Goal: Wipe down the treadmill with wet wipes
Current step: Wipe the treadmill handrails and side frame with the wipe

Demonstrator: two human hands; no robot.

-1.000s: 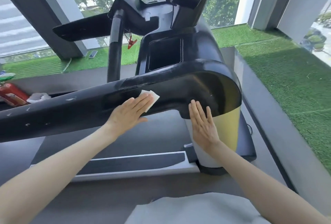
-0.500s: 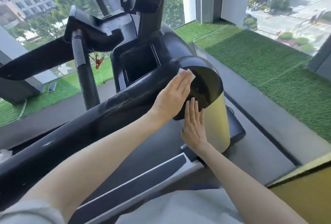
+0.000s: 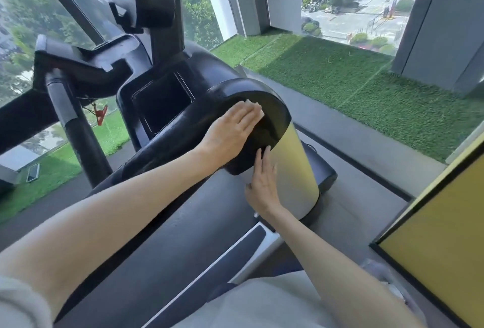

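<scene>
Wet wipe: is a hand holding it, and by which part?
No grip: the left hand presses flat on the wet wipe, pinning it against the treadmill arm.

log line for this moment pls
phase: wiping | left hand: pressing wet wipe on handrail end | right hand: flat on upright post

Nothing can be read here, whether lettering, brand, number or sign. The glossy black plastic treadmill arm [image 3: 273, 120] and the dark rectangular console recess [image 3: 162, 102] carry none, and the flat yellow black-edged panel [image 3: 432, 249] at near right is plain. The far grey street [image 3: 353, 17] is too small and blurred to tell.
</scene>
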